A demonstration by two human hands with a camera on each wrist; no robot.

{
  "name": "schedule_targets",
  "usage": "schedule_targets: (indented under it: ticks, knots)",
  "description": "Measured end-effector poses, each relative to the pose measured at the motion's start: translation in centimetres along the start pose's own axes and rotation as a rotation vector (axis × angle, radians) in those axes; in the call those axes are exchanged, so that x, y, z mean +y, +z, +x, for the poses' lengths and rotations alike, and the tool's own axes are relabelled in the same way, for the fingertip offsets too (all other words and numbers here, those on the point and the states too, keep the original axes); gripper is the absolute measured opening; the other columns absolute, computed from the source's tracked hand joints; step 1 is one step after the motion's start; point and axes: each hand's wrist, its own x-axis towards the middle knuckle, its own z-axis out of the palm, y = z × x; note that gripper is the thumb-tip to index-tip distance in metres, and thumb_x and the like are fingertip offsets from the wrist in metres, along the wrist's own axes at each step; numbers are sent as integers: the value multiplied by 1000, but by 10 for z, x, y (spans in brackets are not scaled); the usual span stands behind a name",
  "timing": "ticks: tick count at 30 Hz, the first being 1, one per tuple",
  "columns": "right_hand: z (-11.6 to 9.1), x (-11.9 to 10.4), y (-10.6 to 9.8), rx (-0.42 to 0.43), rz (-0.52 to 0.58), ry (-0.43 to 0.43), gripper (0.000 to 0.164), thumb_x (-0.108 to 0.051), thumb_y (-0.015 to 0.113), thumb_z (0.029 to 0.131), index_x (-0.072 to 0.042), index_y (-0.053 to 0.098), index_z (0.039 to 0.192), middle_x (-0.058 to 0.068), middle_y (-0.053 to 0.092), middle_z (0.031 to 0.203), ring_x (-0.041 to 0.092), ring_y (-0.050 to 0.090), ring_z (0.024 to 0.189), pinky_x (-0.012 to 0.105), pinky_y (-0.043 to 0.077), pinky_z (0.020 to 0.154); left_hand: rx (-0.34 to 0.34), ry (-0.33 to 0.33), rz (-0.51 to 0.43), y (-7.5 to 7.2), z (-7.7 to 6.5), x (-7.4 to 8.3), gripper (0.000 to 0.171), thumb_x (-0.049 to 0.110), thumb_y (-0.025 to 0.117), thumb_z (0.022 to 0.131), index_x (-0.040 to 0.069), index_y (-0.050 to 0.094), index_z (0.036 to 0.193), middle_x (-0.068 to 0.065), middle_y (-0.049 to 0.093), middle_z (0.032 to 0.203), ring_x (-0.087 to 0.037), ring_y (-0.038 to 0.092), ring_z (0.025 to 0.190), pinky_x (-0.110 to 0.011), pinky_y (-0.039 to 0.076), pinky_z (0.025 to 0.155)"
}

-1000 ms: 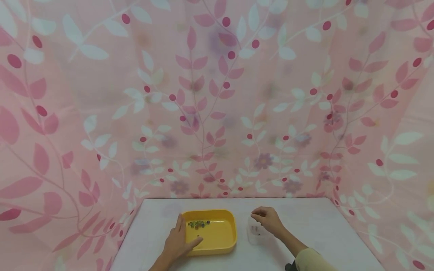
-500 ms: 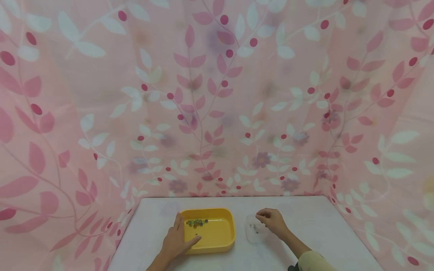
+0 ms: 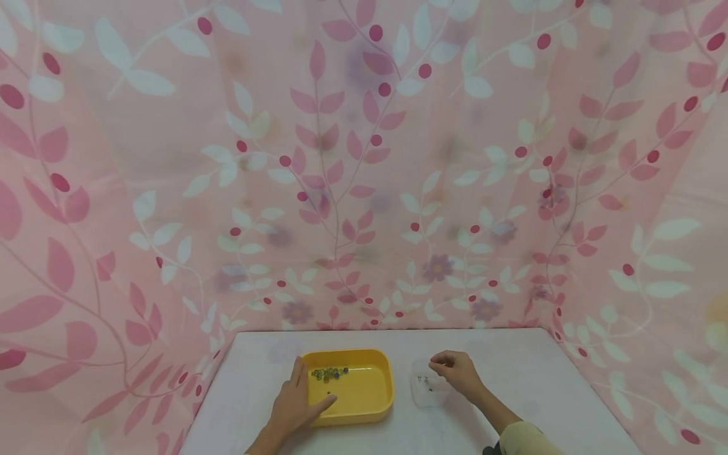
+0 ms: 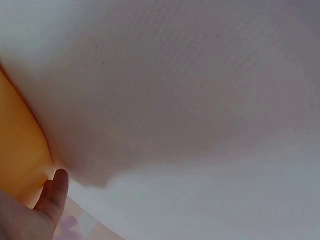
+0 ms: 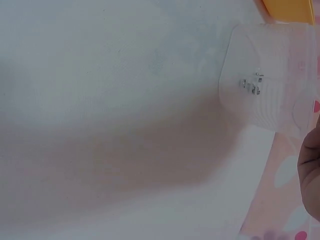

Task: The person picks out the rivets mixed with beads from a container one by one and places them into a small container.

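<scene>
My left hand [image 3: 291,404] rests at the left side of a yellow tray [image 3: 364,418]. In the left wrist view its fingers [image 4: 59,192] touch the outer wall. The thumb reaches over the front rim. Greenish, amber and dark round glass beads [image 3: 328,374] cluster at the tray's back left, and one small dark bit [image 3: 328,393] lies apart. My right hand [image 3: 462,374] is over the back right of a clear plastic box [image 3: 423,400], thumb and fingertips together; anything between them is too small to see. Several tiny metallic pieces [image 5: 252,86] lie in the box.
Both containers stand on a white-covered table [image 3: 512,354], a short gap apart. A pink leaf-patterned curtain [image 3: 364,189] surrounds its back and sides. A dark object [image 3: 491,450] shows at the right sleeve [image 3: 526,439].
My right hand has shifted slightly to the right over the clear box, then stayed nearly still. The left hand and tray keep their positions; the head view has moved a little.
</scene>
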Motion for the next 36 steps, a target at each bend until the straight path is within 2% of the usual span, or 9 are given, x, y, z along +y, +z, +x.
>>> schedule_targets:
  ticks: [4, 10, 15, 19, 36]
  knots:
    - [-2, 1, 1, 7, -31, -1, 10, -17, 77, 85, -9, 76, 90, 2, 73, 82, 15, 62, 68, 23, 49, 58, 0, 3, 1, 0, 0, 0, 115, 77, 60, 79, -10, 32, 149, -22, 15, 164, -44, 55, 113, -51, 55, 75]
    - [-5, 5, 3, -12, -69, -13, 8, -19, 78, 84, -12, 77, 88, 0, 74, 82, 9, 58, 64, 22, 48, 56, 6, 4, 5, 0, -1, 0, 116, 78, 60, 78, -10, 33, 148, -22, 16, 164, -43, 56, 111, -50, 55, 74]
    - [-4, 7, 4, -3, -103, -62, 7, -20, 78, 84, -14, 77, 86, -2, 74, 82, 6, 54, 62, 22, 46, 54, 3, 3, 13, 0, 0, 1, 116, 78, 59, 78, -10, 32, 149, -22, 16, 164, -43, 56, 112, -51, 55, 76]
    - [-4, 7, 5, 8, -112, -63, 5, -19, 79, 84, -15, 76, 84, -3, 74, 81, 6, 52, 61, 22, 45, 53, -4, 0, 15, 0, 0, 1, 116, 79, 58, 78, -9, 32, 149, -22, 15, 164, -43, 56, 112, -52, 54, 76]
    - [-5, 9, 10, 25, -160, -103, 5, -15, 80, 81, -16, 75, 81, -2, 74, 82, 5, 49, 57, 21, 43, 52, -11, -12, 14, -2, -1, 2, 116, 77, 60, 78, -10, 32, 149, -22, 15, 164, -44, 56, 112, -54, 54, 78]
